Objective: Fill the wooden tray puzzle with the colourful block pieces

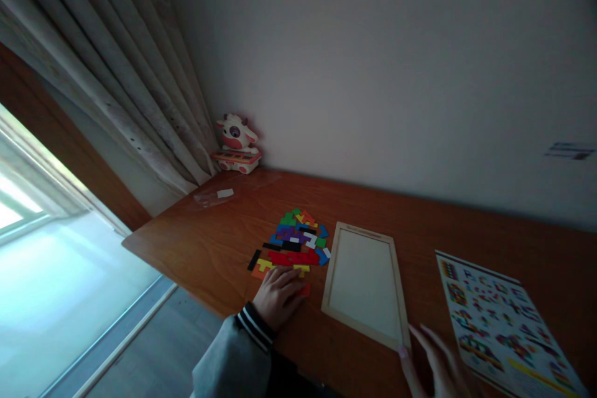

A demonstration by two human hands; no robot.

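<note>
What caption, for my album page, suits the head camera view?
Left hand at bright puzzle pieces, right hand at the near corner of a wooden tray.

The left hand (pixel 278 296) emerges from a black knit cuff (pixel 256 326) ringed by pale, whitish stripes. Behind the cuff, a light grey fabric sleeve (pixel 233 357) widens loosely into soft folds. Dark, nearly black clothing (pixel 291 376) shows beside it, its details lost in shadow.

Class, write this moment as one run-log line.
left hand: on colored puzzle pieces | right hand: at near corner of wooden tray | pattern sheet: right of tray
</note>
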